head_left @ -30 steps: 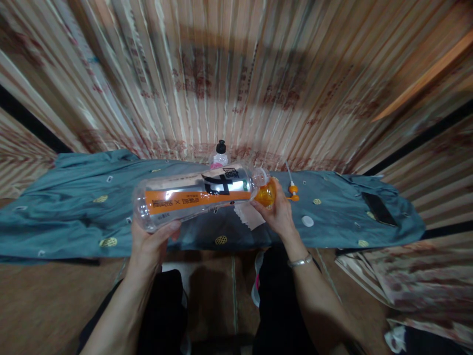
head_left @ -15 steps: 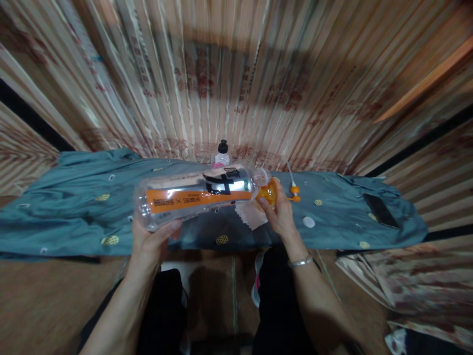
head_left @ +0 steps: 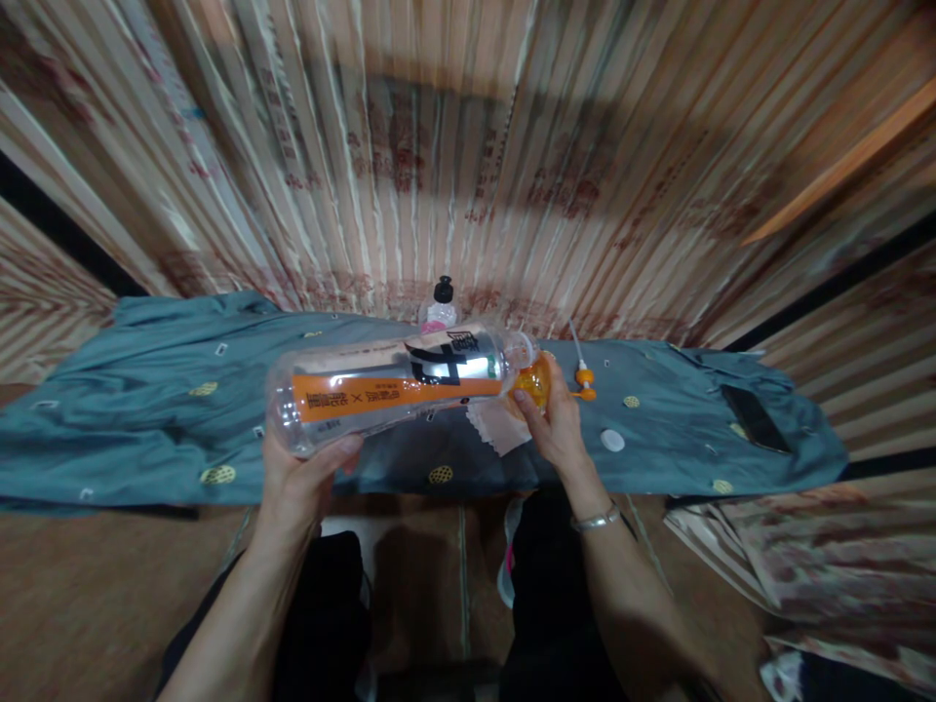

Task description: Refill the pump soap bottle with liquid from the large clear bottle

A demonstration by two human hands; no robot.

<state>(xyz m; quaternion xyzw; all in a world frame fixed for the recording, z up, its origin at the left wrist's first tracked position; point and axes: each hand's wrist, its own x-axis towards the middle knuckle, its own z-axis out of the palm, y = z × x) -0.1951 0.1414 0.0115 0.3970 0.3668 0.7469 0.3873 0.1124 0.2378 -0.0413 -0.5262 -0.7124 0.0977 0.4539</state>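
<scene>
My left hand (head_left: pixel 299 478) is wrapped round the base end of a large clear plastic bottle (head_left: pixel 387 380) with an orange and silver label. The bottle lies nearly level, its neck pointing right. Under that neck, my right hand (head_left: pixel 556 419) grips a small bottle (head_left: pixel 532 385) of amber colour. The two mouths meet or lie very close; whether liquid runs between them I cannot tell. Just right of the small bottle lies an orange pump top (head_left: pixel 583 378) with a thin pale tube. Below the bottles is a pale tissue with a jagged edge (head_left: pixel 497 429), partly covered.
A teal patterned cloth (head_left: pixel 161 390) covers the narrow table. On it are a white round cap (head_left: pixel 612 441), a black phone (head_left: pixel 753 417) at the right, and a clear bottle with a black top (head_left: pixel 443 302) behind. A striped curtain (head_left: pixel 439 175) hangs at the back.
Almost nothing differs. Both hands keep their hold, and the large bottle has rolled very slightly, turning its label a little.
</scene>
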